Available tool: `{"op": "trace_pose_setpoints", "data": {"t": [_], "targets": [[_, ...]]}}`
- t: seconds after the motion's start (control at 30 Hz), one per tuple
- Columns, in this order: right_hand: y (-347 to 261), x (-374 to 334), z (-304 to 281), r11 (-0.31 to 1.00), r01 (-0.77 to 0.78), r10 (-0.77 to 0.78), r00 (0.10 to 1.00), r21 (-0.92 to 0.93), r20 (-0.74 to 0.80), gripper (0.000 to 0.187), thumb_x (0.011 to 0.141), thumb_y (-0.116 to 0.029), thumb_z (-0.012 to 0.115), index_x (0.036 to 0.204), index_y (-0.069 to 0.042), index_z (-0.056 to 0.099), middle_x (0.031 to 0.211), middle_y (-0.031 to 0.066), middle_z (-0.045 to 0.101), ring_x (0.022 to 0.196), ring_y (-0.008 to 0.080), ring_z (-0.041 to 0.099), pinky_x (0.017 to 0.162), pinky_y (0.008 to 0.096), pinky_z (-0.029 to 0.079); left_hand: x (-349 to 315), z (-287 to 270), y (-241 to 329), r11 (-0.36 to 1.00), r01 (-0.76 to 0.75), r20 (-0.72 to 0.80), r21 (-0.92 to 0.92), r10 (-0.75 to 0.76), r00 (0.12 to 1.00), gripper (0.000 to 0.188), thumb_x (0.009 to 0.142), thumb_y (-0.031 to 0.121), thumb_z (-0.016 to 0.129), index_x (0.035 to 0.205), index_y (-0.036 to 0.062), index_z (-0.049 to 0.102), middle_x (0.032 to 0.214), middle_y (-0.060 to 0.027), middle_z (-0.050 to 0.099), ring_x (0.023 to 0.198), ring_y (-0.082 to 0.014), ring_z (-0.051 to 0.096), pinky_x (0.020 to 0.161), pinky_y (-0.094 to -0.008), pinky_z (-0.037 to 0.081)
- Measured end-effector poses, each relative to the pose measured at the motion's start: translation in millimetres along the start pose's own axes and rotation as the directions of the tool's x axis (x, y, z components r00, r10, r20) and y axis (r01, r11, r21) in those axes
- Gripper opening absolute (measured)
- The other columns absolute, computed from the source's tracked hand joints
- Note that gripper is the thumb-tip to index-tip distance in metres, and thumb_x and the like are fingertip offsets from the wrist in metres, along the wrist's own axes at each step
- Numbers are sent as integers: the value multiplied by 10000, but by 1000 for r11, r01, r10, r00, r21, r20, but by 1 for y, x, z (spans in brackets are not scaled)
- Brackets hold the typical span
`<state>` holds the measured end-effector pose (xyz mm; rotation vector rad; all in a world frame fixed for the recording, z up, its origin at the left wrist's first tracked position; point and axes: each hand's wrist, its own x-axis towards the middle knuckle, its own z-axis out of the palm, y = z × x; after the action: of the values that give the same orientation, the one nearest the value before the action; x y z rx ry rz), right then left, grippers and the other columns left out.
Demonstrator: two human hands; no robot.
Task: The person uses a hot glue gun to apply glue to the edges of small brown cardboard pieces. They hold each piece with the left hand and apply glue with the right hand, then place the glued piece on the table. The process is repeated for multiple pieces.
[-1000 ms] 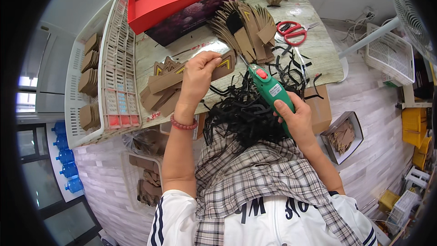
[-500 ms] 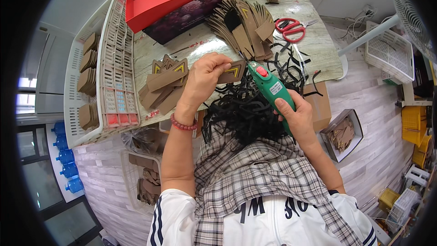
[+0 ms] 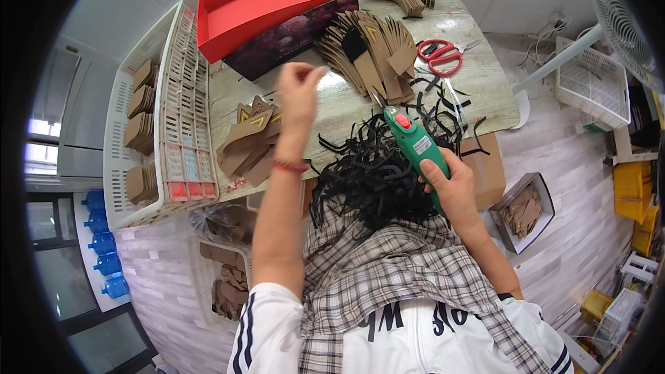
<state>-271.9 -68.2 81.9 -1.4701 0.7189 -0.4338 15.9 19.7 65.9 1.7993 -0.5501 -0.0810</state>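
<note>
Beside a white basket [image 3: 163, 107], brown tabs [image 3: 239, 149] with yellow chevrons lie heaped on a table [image 3: 454, 22], likely light and bendable, best taken by an edge. The left hand [image 3: 298, 93], blurred, hovers just right of them; whether it grips anything is impossible to tell. Black strips [image 3: 374, 181] pile at the lap. Well apart, the right hand [image 3: 453, 184] wraps a green cutter [image 3: 411, 141], probably light, rigid and safest held behind its red switch [image 3: 402, 121].
</note>
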Motion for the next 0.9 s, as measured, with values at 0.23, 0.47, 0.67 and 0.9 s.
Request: {"op": "trace_pose_setpoints", "data": {"t": [0.23,0.47,0.67,0.9], "targets": [[1,-3,-3,999,-16,14,999,-31,-43,351,893,-266,688,1101,10,625,741,12,608,603,52,519,543,203,432,19,107,-9,936,36,-203,351,38,978,505,776,350,697,1070,-28,538,1085,-223,569,1004,-357,576,878,-432,455],[2,6,6,999,29,-29,999,-41,-13,353,898,-281,681,1094,6,626,736,1,603,604,46,516,539,202,429,1,56,-38,824,91,-91,-560,-170,981,89,925,69,550,873,14,597,782,20,609,687,-53,528,598,-231,435],[-3,8,17,998,53,-54,998,-44,-26,372,894,-303,689,1102,0,628,727,-24,580,593,35,485,535,199,412,-50,24,21,568,145,-4,-810,-252,968,36,920,62,599,946,40,611,859,-5,662,719,-79,601,635,-226,497],[-5,4,19,998,46,-47,999,-49,-13,380,888,-307,697,1101,0,629,727,-24,582,596,35,485,535,200,413,-68,35,30,467,179,20,-866,-324,946,67,887,64,667,931,46,620,886,-40,683,738,-113,632,662,-241,517]]}}
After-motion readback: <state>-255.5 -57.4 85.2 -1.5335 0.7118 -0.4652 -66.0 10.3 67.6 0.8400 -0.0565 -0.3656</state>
